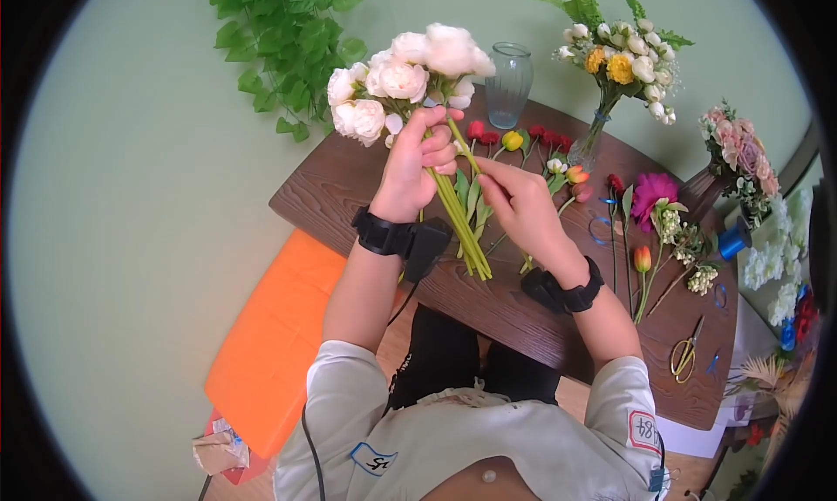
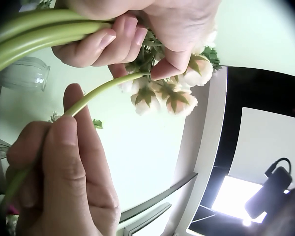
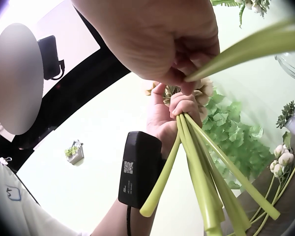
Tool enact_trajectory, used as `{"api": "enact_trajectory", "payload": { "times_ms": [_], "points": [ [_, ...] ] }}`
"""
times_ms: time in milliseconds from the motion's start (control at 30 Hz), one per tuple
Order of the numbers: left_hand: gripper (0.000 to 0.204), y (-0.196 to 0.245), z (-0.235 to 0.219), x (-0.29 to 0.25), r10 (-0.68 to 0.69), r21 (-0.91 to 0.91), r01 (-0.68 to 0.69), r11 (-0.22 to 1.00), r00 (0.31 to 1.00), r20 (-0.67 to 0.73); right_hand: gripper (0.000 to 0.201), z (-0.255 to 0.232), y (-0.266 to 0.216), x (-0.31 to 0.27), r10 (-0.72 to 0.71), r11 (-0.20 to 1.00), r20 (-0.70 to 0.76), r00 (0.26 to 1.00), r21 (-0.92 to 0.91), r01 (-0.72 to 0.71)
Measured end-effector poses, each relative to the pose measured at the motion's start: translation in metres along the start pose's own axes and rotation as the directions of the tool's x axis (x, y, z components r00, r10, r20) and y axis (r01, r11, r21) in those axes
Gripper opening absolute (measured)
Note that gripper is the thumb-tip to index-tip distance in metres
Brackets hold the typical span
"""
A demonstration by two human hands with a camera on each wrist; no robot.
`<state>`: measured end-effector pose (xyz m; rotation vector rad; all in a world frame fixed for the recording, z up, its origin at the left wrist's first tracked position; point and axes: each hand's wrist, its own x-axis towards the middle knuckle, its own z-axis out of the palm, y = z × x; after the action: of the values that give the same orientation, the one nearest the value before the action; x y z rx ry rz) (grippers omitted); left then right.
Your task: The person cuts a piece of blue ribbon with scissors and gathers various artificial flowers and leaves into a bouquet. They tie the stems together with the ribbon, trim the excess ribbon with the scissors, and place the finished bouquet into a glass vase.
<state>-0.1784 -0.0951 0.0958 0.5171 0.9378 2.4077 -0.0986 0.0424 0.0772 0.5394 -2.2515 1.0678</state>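
Note:
In the head view my left hand [image 1: 408,165] grips a bunch of artificial white peonies [image 1: 403,80] just below the blooms. Their green stems [image 1: 462,231] hang out under the fist and fan apart at the cut ends. My right hand [image 1: 527,209] pinches a single green stem [image 1: 464,143], whose upper end reaches the left fingers. The left wrist view shows this stem [image 2: 105,89] slightly bent, between the right thumb and fingers. Seen from the right wrist, the left fingers [image 3: 182,104] curl round the gathered stems [image 3: 199,167].
On the dark wooden table [image 1: 327,183] stand a glass vase [image 1: 509,87] and a vase of white and yellow flowers [image 1: 632,68]. Tulips [image 1: 643,259], a magenta bloom [image 1: 652,197], scissors [image 1: 685,354] and blue ribbon [image 1: 734,238] lie at the right. An orange stool [image 1: 275,335] stands lower left.

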Motion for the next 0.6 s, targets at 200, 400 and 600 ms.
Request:
{"api": "enact_trajectory", "payload": {
  "times_ms": [200,400,600],
  "points": [
    [0.022,-0.001,0.004,-0.001,0.127,0.101,-0.125,0.987,0.992,-0.011,0.021,-0.002,-0.002,-0.004,-0.041,0.999,-0.028,0.999,-0.007,0.041],
    [0.010,-0.010,0.009,0.002,0.161,0.163,-0.143,0.976,0.982,-0.103,0.025,0.002,-0.005,-0.001,-0.126,0.988,0.079,0.989,-0.079,0.132],
    [0.011,-0.015,0.013,0.004,0.224,0.196,-0.202,0.959,0.970,-0.094,0.018,0.011,-0.004,-0.001,-0.104,0.994,-0.013,0.994,-0.016,0.104]
  ]
}}
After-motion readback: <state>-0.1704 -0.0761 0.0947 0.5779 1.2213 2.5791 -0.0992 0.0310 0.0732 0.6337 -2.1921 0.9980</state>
